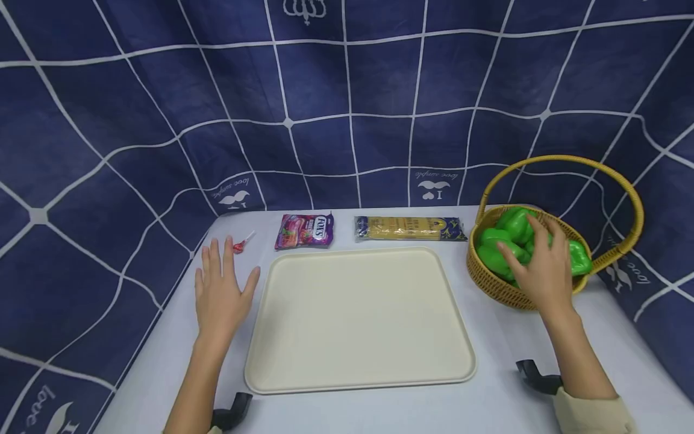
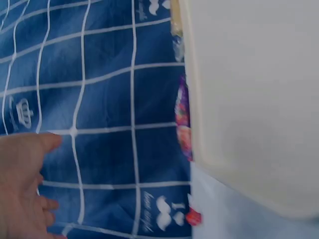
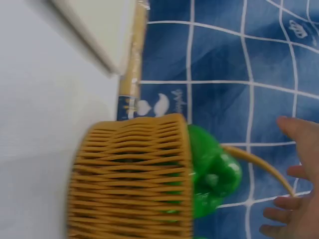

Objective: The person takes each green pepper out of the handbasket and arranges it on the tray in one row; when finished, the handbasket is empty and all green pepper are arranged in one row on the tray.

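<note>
My right hand (image 1: pixel 549 274) hovers over a yellow wicker basket (image 1: pixel 496 291) with a tall hoop handle, its fingers spread and slightly bent. Several shiny green bell peppers (image 1: pixel 494 258) fill the basket, some hidden behind the hand. In the right wrist view, air shows between the fingers and the nearest pepper (image 3: pixel 212 174). My left hand (image 1: pixel 221 301) is held flat with fingers apart, left of a cream tray (image 1: pixel 358 319); it holds nothing. Just beyond its fingertips lies a small red lollipop (image 1: pixel 238 247) with a white stick.
Behind the tray lie a purple-and-pink candy bag (image 1: pixel 305 231) and a long clear-and-yellow pack of dry noodles (image 1: pixel 409 229). The white tabletop (image 1: pixel 401 413) ends against a dark blue checked curtain (image 1: pixel 379 138). The basket's handle (image 1: pixel 575 158) arches up at the right.
</note>
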A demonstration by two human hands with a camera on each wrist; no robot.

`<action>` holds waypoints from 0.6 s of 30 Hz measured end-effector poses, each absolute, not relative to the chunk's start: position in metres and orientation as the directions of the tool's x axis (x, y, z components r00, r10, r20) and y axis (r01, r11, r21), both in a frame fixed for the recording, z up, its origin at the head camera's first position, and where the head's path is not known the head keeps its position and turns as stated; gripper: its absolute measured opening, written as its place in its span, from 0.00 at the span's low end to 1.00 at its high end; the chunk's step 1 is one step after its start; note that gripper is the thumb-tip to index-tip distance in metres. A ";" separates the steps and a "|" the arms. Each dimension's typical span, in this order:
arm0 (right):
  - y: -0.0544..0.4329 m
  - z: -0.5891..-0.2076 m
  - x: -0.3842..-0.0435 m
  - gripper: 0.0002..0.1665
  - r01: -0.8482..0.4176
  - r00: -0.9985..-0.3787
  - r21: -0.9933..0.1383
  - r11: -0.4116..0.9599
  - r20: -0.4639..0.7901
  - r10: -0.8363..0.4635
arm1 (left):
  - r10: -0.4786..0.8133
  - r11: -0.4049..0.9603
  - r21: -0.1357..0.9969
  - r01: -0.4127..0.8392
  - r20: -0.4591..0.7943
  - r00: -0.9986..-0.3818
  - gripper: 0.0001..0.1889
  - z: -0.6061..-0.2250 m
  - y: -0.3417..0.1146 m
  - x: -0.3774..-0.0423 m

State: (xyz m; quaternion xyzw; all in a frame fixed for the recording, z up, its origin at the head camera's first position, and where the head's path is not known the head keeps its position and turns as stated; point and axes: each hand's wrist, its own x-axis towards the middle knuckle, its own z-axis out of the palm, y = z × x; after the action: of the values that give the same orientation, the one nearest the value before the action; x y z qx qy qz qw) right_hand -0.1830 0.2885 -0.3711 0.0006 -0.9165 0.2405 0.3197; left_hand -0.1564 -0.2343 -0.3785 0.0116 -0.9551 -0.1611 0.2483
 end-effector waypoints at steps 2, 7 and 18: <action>0.290 -0.380 -0.183 0.45 -0.150 -0.787 -0.445 0.883 0.594 0.166 | -0.108 0.932 0.354 0.080 0.482 -0.869 0.41 -0.388 -0.239 -0.150; 0.293 -0.400 -0.184 0.48 -0.138 -0.809 -0.451 0.882 0.565 0.162 | -0.108 0.880 0.459 0.121 0.442 -0.891 0.42 -0.410 -0.252 -0.134; 0.297 -0.416 -0.186 0.50 -0.084 -0.887 -0.489 0.868 0.433 0.158 | 0.107 0.775 0.602 0.192 0.175 -0.979 0.46 -0.461 -0.280 -0.108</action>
State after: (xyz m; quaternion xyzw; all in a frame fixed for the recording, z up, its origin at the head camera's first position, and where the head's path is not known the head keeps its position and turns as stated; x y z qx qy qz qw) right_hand -0.1858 0.2970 -0.4163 -0.0200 -0.9371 0.2559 0.2364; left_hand -0.1083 -0.2798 -0.4610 -0.0796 -0.9399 -0.3256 0.0657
